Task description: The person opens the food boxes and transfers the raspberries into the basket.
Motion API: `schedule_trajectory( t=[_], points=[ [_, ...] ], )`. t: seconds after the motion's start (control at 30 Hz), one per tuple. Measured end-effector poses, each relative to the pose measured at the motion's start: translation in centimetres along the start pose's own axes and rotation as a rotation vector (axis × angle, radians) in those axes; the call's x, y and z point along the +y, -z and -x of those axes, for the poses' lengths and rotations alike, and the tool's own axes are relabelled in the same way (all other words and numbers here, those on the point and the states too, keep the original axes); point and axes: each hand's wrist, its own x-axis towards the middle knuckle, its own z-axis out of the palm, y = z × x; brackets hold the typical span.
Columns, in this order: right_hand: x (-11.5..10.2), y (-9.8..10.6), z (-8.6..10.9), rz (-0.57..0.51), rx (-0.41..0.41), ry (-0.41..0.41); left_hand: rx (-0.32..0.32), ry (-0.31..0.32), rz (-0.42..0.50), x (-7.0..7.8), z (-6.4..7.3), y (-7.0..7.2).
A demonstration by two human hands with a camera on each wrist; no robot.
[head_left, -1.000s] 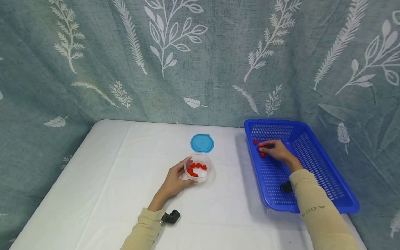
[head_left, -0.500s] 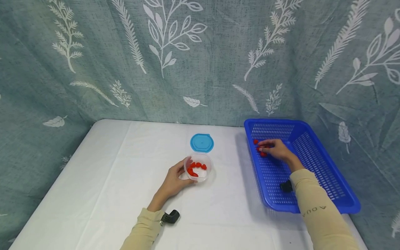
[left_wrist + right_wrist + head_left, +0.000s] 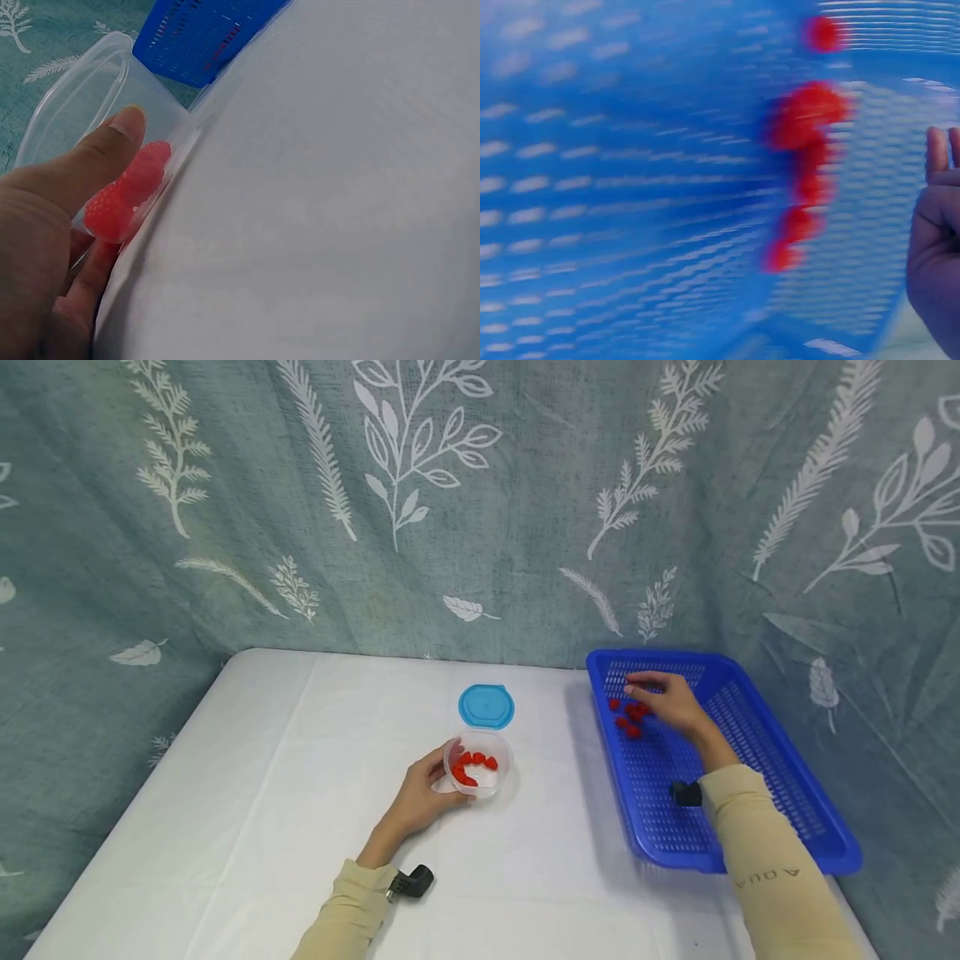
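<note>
My left hand (image 3: pixel 420 789) grips a clear plastic tub (image 3: pixel 504 770) from its left side, the thumb across the wall in the left wrist view. Several red raspberries (image 3: pixel 112 210) with bumpy skins lie inside the tub, gathered along one side. Over the far left part of the blue basket (image 3: pixel 765 718) is my right hand (image 3: pixel 671 700), thumb and forefinger brought near each other. Several more raspberries (image 3: pixel 633 732) lie on the basket floor just below those fingers. Whether a raspberry sits between the fingertips, I cannot tell; the right wrist view is blurred and cuts them off.
A round blue lid (image 3: pixel 486 706) lies flat behind the tub on the white tablecloth (image 3: pixel 315 760). The basket's tall slotted walls surround the right hand. A green leaf-print curtain (image 3: pixel 525 527) hangs behind the table.
My right hand has risen off the raspberries and moved slightly toward the back of the basket, uncovering more of them. The left hand and tub have stayed put.
</note>
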Motion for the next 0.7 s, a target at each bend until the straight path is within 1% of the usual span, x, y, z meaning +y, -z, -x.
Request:
schedule_trajectory(
  t=[0.1, 0.2, 0.3, 0.4, 0.47, 0.53, 0.6, 0.7],
  points=[
    [-3.2, 0.2, 0.3, -0.012, 0.051, 0.062, 0.001, 0.001, -0.001, 0.1, 0.0, -0.1],
    [-7.9, 0.1, 1.4, -0.059, 0.076, 0.125, 0.004, -0.01, -0.01, 0.2, 0.1, -0.1],
    [-12.7, -0.7, 3.6, -0.143, 0.085, 0.194, 0.006, -0.028, -0.011, 0.2, 0.2, -0.1],
    [-16.1, -2.5, 6.0, -0.21, 0.081, 0.292, 0.008, -0.041, -0.007, 0.2, 0.3, -0.1],
    [-17.5, -4.1, 7.2, -0.264, 0.054, 0.325, 0.012, -0.039, -0.008, 0.2, 0.3, 0.0],
    [-18.2, -5.9, 8.1, -0.318, 0.022, 0.34, 0.015, -0.037, -0.014, 0.2, 0.3, 0.0],
    [-18.4, -7.8, 8.7, -0.36, 0.003, 0.331, 0.015, -0.033, -0.02, 0.2, 0.3, 0.0],
    [-17.8, -11.1, 8.9, -0.403, -0.021, 0.304, 0.015, -0.03, -0.018, 0.1, 0.2, 0.0]
  ],
)
